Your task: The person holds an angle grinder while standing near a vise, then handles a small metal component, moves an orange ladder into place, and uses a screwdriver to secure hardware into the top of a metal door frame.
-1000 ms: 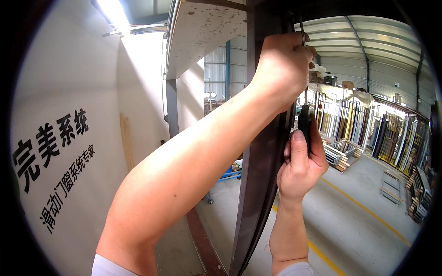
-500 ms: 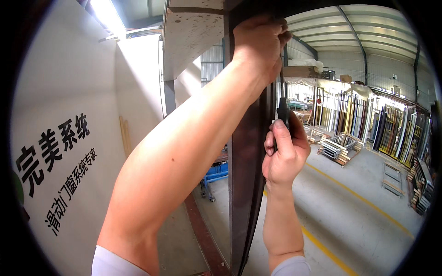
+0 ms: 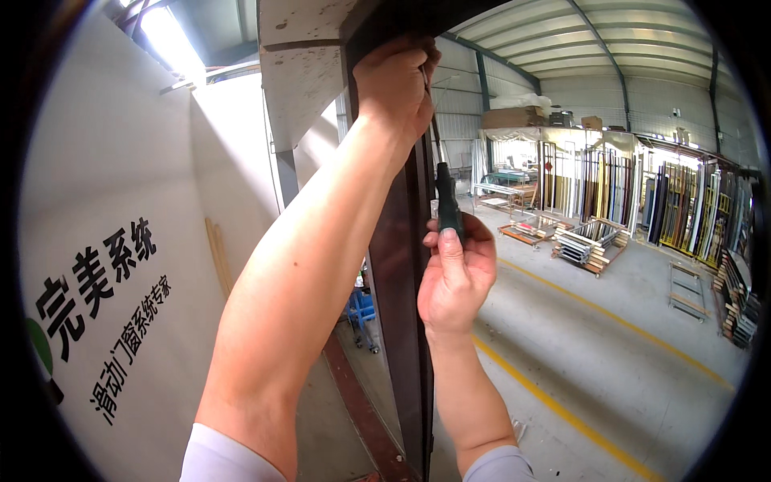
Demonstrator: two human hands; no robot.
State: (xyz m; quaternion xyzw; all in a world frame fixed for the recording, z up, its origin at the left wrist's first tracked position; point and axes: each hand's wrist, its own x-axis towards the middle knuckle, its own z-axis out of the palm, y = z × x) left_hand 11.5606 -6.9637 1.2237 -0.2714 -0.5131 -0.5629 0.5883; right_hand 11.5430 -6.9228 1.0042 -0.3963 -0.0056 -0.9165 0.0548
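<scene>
My right hand (image 3: 458, 277) is closed round the dark handle of a screwdriver (image 3: 447, 197), with the thumb pressed along it. The thin shaft points almost straight up toward my left hand (image 3: 397, 84). That hand is raised to the top corner of a dark brown door or window frame (image 3: 393, 233), its fingers pinched together close to the shaft's upper end. Whatever the pinched fingers hold is hidden, and so is the screwdriver's tip. The frame's upright runs down between my two arms.
Left of me rises a white wall (image 3: 120, 177) with dark lettering. A pale, stained panel (image 3: 301, 88) sits beside the frame's top. Beyond it, racks of long profiles (image 3: 590, 185) and a stack of frames (image 3: 590, 245) stand on a grey floor with yellow lines (image 3: 562, 410).
The view has swung, so frame and hands appear further left. My right hand with the screwdriver sits slightly lower from my left hand, and more of the handle shows. My left hand remains at the top corner.
</scene>
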